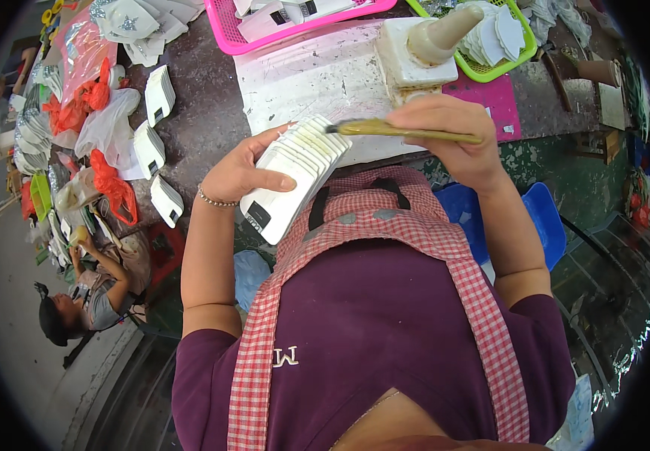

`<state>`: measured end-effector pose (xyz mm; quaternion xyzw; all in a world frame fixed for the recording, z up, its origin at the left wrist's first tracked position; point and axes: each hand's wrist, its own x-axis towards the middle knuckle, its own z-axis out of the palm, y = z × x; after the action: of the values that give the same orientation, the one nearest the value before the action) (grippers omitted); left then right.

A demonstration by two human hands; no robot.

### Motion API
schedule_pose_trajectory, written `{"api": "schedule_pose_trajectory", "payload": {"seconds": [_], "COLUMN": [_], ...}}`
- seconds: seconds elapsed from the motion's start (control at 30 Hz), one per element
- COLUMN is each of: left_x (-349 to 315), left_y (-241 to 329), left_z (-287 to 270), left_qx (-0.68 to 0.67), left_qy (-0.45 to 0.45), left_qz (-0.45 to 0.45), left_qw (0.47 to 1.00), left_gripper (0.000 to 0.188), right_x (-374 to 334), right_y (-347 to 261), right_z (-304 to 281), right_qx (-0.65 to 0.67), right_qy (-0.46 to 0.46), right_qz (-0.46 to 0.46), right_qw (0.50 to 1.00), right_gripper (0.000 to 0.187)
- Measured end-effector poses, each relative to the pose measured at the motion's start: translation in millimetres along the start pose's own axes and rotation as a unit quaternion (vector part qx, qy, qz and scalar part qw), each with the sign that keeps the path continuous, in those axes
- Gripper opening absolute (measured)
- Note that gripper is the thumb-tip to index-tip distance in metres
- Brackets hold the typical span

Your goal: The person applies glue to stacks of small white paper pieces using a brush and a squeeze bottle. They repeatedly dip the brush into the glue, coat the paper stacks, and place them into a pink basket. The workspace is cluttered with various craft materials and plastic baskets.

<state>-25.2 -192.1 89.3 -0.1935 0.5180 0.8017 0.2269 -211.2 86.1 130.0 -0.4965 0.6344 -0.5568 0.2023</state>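
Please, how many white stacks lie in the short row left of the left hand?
3: far stack, middle stack and near stack, on the table. The left hand holds another stack.

Brush [374,128] R of stk [304,167]

Surroundings, left and right of the worktop [203,94].
Left: two crumpled red plastic bags [114,188], a translucent plastic bag [111,126] between them; farther out, a co-worker [107,301] in a dark cap [52,319]. Right: magenta sheet [504,101] on the worktop.
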Motion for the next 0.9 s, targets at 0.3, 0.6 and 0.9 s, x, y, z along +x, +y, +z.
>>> {"api": "schedule_pose_trajectory", "payload": {"seconds": [0.3, 0.6, 0.9], "left_x": [0, -4, -43], "left_y": [1, -27, -105], "left_z": [-2, -25, -90], "left_qx": [0.008, -0.044, -0.211], "left_qy": [0.001, 0.039, 0.328], "left_qz": [-0.032, -0.016, 0.108], "left_qw": [0.999, 0.998, 0.914], "left_gripper": [0.087, 0.087, 0.069], "right_x": [10, 19, -12], "right_y": [8, 12, 35], "right_z": [18, 41, 47], "right_qx": [-0.078, -0.022, -0.129], "right_qy": [-0.124, -0.008, -0.073], "right_qz": [-0.076, 0.019, 0.083], "right_qw": [0.986, 1.000, 0.986], "right_gripper": [0.027, 0.027, 0.023]}}
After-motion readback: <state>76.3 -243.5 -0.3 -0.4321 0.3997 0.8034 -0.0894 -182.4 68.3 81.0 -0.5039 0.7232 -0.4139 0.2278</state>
